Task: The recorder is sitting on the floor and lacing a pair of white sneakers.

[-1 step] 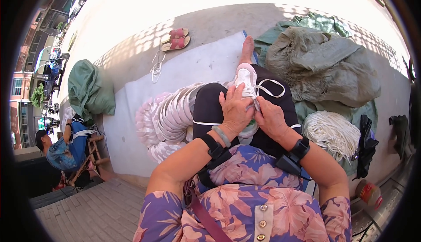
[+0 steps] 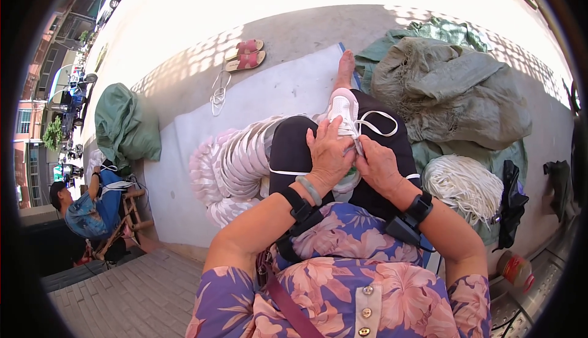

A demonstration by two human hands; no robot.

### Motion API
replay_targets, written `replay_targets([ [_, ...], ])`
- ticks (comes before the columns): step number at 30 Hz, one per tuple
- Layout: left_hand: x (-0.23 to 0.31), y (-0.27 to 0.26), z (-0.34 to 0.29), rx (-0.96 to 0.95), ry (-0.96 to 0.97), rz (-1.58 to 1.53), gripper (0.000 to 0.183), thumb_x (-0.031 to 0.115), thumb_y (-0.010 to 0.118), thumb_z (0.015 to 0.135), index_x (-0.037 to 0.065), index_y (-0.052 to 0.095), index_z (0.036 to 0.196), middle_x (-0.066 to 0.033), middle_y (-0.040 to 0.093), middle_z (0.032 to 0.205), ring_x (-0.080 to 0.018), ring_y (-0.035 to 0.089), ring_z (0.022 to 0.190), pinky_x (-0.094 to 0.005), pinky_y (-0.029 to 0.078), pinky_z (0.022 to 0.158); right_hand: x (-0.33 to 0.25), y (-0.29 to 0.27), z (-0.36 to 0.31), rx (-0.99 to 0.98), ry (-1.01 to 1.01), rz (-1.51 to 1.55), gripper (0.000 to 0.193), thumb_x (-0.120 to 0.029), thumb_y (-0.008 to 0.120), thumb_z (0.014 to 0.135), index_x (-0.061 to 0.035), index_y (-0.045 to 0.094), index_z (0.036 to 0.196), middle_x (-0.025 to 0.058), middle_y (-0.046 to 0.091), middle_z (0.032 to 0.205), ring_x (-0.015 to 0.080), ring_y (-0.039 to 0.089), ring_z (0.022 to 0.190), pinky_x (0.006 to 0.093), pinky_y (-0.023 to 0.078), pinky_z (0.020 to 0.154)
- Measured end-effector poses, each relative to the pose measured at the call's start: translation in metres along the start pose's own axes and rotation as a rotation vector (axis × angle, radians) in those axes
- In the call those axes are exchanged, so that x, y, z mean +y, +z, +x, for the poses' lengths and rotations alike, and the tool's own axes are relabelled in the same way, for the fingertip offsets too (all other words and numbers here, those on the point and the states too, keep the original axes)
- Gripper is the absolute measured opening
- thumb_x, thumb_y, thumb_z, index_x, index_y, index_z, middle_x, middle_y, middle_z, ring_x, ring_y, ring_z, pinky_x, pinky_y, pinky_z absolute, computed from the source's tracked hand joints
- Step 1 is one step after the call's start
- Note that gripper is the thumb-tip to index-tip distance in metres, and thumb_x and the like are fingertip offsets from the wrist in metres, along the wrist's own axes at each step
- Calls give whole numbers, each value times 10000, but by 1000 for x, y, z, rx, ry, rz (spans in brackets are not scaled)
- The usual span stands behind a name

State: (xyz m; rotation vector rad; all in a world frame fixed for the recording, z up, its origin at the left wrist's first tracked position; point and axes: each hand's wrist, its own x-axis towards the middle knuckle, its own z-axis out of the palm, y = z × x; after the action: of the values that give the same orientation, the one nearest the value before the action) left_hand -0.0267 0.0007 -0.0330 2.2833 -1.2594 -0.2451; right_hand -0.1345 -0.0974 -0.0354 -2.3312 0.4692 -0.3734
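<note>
A white sneaker with a pale pink toe (image 2: pixel 343 100) rests on my lap between my dark-trousered legs, its toe pointing away from me. My left hand (image 2: pixel 331 157) grips its laced upper, the fingers lying along the side. On the other side, my right hand (image 2: pixel 378 163) pinches the white shoelace (image 2: pixel 389 131) near the lace holes, and a loop of it arches out to the right over my leg. Both sets of fingertips meet close together, so the exact lace hole is hidden. Part of the shoe's heel end is covered by my hands.
A curved row of stacked white-pink shoes (image 2: pixel 236 166) lies left of my legs on a pale sheet (image 2: pixel 184 215). To the right are a bundle of white laces (image 2: pixel 462 185) and large sacks (image 2: pixel 453 87). Pink sandals (image 2: pixel 247 60) sit ahead; another person (image 2: pixel 92 212) sits left.
</note>
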Motion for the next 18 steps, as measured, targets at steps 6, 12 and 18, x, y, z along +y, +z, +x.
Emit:
replay_targets([
  [6, 2, 3, 2, 19, -8, -9, 121, 168, 650, 662, 123, 687, 768, -153, 417, 1313, -371, 317, 1237, -624, 161, 972, 0, -1, -2, 16, 66, 82, 321, -64, 543, 717, -9, 455, 1021, 176, 571, 756, 359, 578, 682, 439, 460, 591],
  [12, 7, -37, 4, -13, 191, 116, 54, 131, 633, 678, 92, 657, 706, -132, 421, 1308, -378, 332, 1207, -621, 139, 978, 15, -2, -7, -14, 183, 188, 418, -59, 565, 726, 5, 404, 1107, 177, 596, 764, 355, 596, 691, 424, 469, 605],
  [18, -64, -115, -31, -104, 14, 114, 36, 99, 615, 658, 67, 633, 658, -137, 430, 1295, -387, 333, 1201, -608, 152, 988, 21, 1, -14, 1, 228, 268, 557, -69, 603, 742, 40, 350, 1226, 133, 605, 765, 243, 619, 667, 321, 495, 628],
])
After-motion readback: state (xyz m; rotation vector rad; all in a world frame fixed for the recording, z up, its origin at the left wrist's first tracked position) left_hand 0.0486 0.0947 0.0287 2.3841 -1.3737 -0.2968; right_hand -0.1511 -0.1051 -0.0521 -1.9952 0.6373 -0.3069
